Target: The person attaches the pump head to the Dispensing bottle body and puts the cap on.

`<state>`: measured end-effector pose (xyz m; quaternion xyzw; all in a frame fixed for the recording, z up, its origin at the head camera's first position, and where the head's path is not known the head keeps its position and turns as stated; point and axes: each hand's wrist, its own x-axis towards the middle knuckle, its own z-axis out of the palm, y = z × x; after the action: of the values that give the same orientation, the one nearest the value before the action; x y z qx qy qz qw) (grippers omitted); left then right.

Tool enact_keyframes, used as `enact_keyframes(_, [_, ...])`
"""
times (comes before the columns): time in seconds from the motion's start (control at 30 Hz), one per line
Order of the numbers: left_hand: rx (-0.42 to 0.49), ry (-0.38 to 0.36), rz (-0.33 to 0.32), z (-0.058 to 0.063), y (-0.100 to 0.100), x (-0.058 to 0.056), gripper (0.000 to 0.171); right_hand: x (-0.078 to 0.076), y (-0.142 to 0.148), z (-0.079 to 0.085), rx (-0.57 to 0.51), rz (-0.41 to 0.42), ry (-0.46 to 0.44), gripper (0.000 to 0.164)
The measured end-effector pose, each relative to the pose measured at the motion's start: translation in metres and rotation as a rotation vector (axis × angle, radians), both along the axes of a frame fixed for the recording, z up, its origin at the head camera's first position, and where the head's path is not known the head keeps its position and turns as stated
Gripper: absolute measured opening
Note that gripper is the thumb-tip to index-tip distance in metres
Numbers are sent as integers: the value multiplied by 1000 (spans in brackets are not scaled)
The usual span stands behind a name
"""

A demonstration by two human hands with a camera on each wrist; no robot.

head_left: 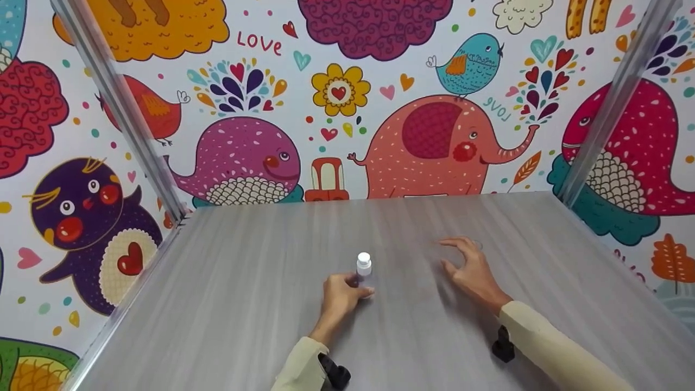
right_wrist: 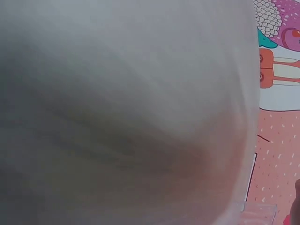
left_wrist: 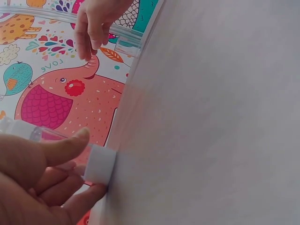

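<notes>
A small clear bottle (head_left: pixel 364 271) with a white top stands upright on the grey wood-grain table (head_left: pixel 260 255). My left hand (head_left: pixel 341 295) grips its lower part between thumb and fingers. In the left wrist view, the bottle's white base (left_wrist: pixel 101 164) sits at the tabletop, with fingertips right at it. To the right, my right hand (head_left: pixel 471 271) is raised over the table, its fingers loosely bent and nothing between them. Beside it stands a small clear plastic cap (head_left: pixel 478 245), partly hidden behind the fingers in the head view. The right wrist view also shows the clear cap (right_wrist: pixel 258 213).
A wall panel (head_left: pixel 336 136) printed with cartoon animals rises along the table's back edge. Metal posts (head_left: pixel 117 108) stand at the back corners, with more printed panels at both sides. Each sleeve carries a black wrist mount (head_left: pixel 504 345).
</notes>
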<state>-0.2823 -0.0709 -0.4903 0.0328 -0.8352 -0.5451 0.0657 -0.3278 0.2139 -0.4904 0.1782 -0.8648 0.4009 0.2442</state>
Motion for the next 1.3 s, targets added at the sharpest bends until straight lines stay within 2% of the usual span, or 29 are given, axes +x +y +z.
enact_keyframes(0.17, [9, 2, -4, 0, -1, 0, 32, -3, 3, 3, -5, -10, -15, 38])
enact_keyframes(0.4, [-54, 39, 2, -1, -2, -1, 31, -5, 9, 0, 8, -32, -15, 39])
enact_keyframes(0.6, [-43, 31, 9, 0, -2, 0, 31, -7, 14, -4, 26, -50, 9, 39])
enact_keyframes(1.1, [-8, -2, -5, -1, 0, 1, 32, -11, 32, -3, 13, -107, -16, 37])
enact_keyframes(1.3, [-7, 11, -1, 1, -1, -1, 29, -13, 38, -1, 5, -113, -7, 38])
